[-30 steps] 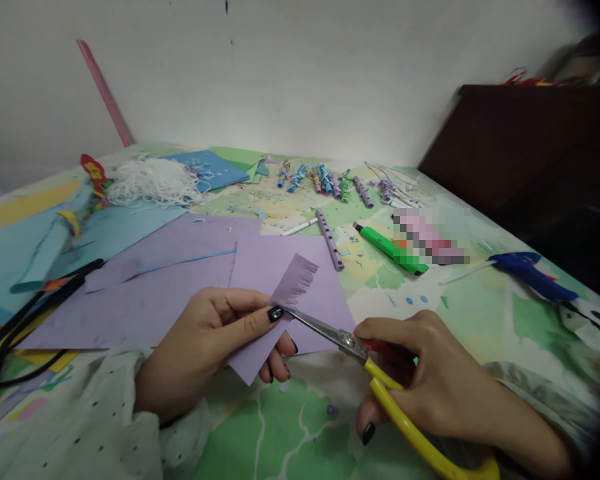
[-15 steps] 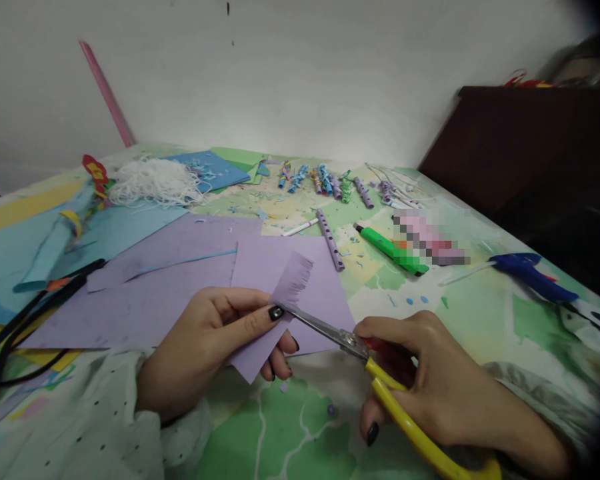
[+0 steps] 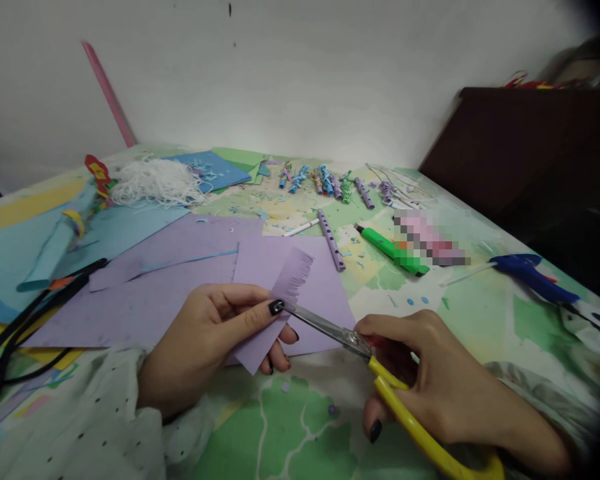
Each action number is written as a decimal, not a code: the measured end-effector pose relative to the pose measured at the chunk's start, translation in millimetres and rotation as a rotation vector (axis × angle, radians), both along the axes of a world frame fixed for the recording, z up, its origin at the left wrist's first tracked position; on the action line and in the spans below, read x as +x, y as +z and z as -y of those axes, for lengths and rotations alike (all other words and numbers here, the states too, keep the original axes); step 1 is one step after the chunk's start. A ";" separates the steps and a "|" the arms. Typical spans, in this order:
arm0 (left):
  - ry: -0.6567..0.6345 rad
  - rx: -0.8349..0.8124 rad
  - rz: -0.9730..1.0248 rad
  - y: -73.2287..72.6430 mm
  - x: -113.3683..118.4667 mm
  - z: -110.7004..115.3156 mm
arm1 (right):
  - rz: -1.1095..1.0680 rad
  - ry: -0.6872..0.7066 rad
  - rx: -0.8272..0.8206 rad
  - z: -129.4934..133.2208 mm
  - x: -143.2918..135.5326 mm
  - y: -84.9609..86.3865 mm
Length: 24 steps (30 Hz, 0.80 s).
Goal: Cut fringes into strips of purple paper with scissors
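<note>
Between the thumb and fingers of my left hand (image 3: 225, 323) is a purple paper strip (image 3: 265, 340), its far part cut into a fine fringe along the right edge. My right hand (image 3: 430, 373) grips yellow-handled scissors (image 3: 415, 427), with fingers through the loops. The scissor blades reach the strip's right edge beside my left thumb and look nearly closed. Under the strip lies a square purple sheet (image 3: 325, 293), on top of a larger purple sheet (image 3: 180, 307). A purple paper tube with dark holes (image 3: 331, 241) rests at the square's far right corner.
Right of the sheets lie a green utility knife (image 3: 393, 251) and a blue glue gun (image 3: 535, 277). Several small curled paper rolls (image 3: 325, 181) line the back. A white string heap (image 3: 155, 182), a light-blue tube (image 3: 55, 243) and black cables (image 3: 35, 327) are at left.
The strip has shifted slightly up and its lower end sits a little higher. The scissors stay at the strip's edge, their handles moved slightly right. Both hands keep their hold.
</note>
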<state>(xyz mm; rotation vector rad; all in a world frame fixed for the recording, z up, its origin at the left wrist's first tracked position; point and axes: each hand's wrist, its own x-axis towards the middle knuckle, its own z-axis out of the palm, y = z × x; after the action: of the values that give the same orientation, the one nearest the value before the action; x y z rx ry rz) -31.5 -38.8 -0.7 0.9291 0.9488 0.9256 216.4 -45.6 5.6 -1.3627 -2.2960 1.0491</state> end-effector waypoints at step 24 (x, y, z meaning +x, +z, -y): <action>-0.035 -0.003 -0.020 1.4 2.3 1.1 | 0.006 0.005 -0.004 -1.7 -3.6 5.8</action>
<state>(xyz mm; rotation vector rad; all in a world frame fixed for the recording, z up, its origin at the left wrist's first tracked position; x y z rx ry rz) -29.2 -39.9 0.8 0.9511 0.9480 0.8865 212.9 -43.9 11.4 -1.3640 -2.3040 1.0527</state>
